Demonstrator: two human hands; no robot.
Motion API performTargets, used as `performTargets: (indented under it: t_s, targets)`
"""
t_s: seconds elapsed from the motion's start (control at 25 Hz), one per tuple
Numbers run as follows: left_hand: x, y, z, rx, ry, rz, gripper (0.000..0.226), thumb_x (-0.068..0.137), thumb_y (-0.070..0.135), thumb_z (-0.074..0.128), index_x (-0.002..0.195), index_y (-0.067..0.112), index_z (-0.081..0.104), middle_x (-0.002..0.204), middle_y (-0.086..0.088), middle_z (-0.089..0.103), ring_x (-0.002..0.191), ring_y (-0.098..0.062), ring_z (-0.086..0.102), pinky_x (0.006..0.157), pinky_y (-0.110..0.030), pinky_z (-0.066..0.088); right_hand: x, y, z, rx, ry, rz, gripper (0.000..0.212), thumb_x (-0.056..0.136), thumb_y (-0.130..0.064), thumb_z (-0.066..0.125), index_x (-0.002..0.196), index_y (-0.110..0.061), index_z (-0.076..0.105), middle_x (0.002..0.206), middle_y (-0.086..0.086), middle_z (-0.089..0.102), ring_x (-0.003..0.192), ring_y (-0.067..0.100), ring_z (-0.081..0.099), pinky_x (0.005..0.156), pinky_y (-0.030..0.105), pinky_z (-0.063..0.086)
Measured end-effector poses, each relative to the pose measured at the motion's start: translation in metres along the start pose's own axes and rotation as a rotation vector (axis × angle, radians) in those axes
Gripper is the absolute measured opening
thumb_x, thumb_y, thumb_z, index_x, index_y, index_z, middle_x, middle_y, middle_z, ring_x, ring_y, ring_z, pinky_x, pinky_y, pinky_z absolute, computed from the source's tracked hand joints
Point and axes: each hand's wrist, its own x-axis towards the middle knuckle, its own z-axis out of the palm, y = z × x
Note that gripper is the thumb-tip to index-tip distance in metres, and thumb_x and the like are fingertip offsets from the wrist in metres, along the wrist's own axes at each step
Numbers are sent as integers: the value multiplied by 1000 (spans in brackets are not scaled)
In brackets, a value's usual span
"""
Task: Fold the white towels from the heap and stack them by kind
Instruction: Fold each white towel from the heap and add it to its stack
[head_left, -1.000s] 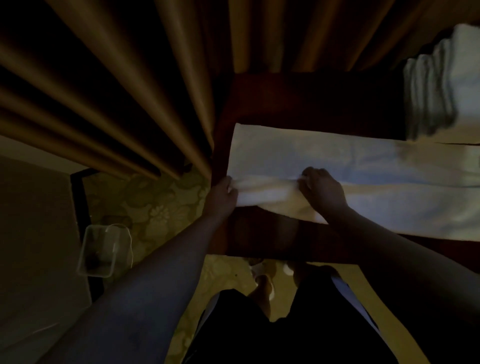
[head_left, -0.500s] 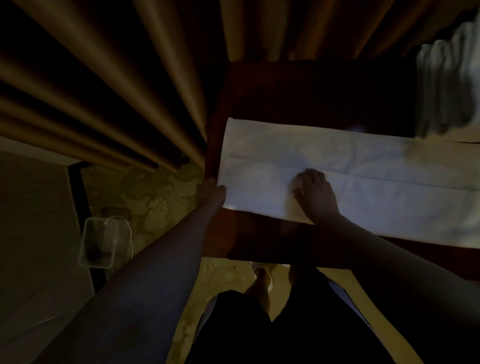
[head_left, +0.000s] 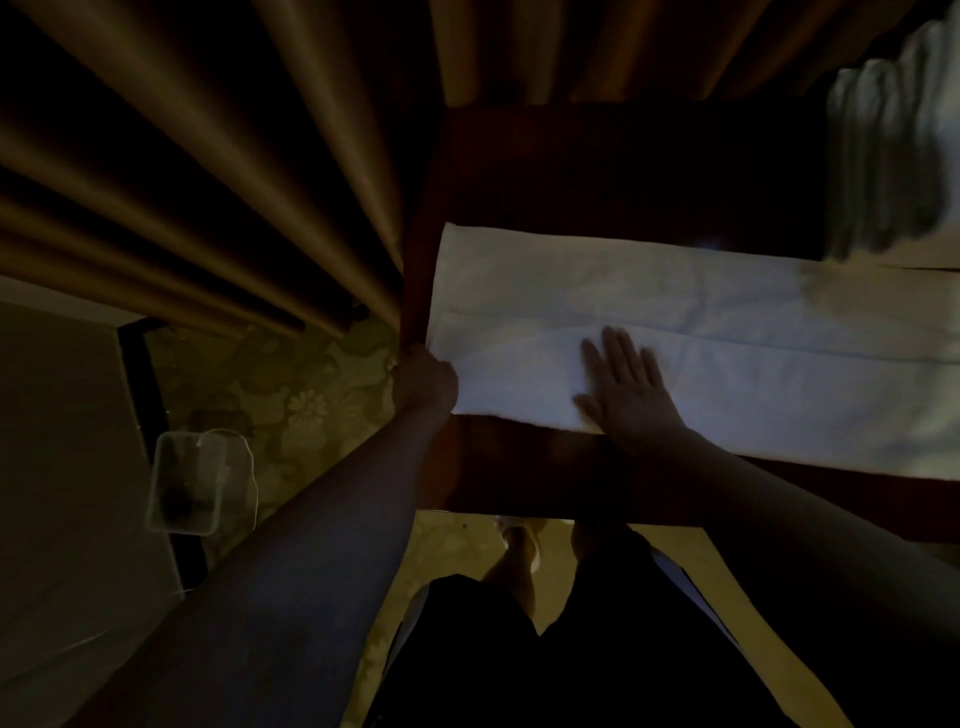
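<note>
Lying folded lengthwise across the dark table (head_left: 597, 171), the white towel (head_left: 753, 338) is pressed flat by the open right hand (head_left: 631, 395) while the left hand (head_left: 423, 382) keeps its grip pinched on the left end, beside stacked towels (head_left: 893, 156); no writing legible.

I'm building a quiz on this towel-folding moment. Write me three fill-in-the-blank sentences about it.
1. The right hand lies ____ on the white towel, fingers straight.
2. The left hand grips the towel's ____ end.
3. A stack of folded towels stands at the table's far ____ corner.

Missing words: flat; left; right
</note>
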Motion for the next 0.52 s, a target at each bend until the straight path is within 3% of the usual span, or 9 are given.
performTargets:
  t_s: [0.08,0.16,0.24,0.32,0.36,0.44,0.52]
  targets:
    - [-7,5,1,318,145,90,50,93,21,48,138,5,32,141,-17,40,126,-33,44,103,-42,38,3,-2,-4,-6,-4,14,76,93,-59,23,153,-19,2,159,11,-8,147,25,-12,118,46,-4]
    - [-12,9,1,472,229,410,58,88,21,51,141,10,30,142,-15,38,126,-32,41,102,-41,35,0,-10,-12,2,46,14,65,94,-44,40,148,-11,28,155,20,22,145,35,17,115,49,17]
    - [-23,12,10,453,35,730,58,85,19,53,141,14,37,146,-14,34,128,-32,36,101,-41,34,-7,-13,-11,-14,56,-10,55,89,-37,37,133,-6,47,134,21,47,127,39,43,104,46,34]
    - [-36,17,20,460,-103,779,53,88,21,52,139,16,40,148,-15,30,129,-32,32,100,-41,32,-15,-11,-6,-29,-17,-17,58,88,-38,31,134,-5,45,131,20,48,124,38,44,104,46,34]
    - [-42,23,23,476,-80,754,51,89,23,51,138,15,41,147,-15,31,128,-33,32,99,-42,31,-17,-11,-4,-31,-18,-21,59,88,-36,33,136,-4,43,134,20,47,127,38,42,106,47,34]
    - [-58,35,26,539,-14,772,45,90,24,50,133,12,45,140,-13,39,123,-33,37,99,-44,29,-23,-8,-6,41,26,17,55,87,-30,47,135,-3,46,136,22,47,128,39,42,107,47,34]
    - [-76,47,34,569,-25,920,40,90,21,48,129,11,48,135,-12,45,120,-32,40,101,-45,26,-37,-1,-15,111,89,124,50,83,-22,61,128,-3,51,135,22,48,125,38,44,102,44,37]
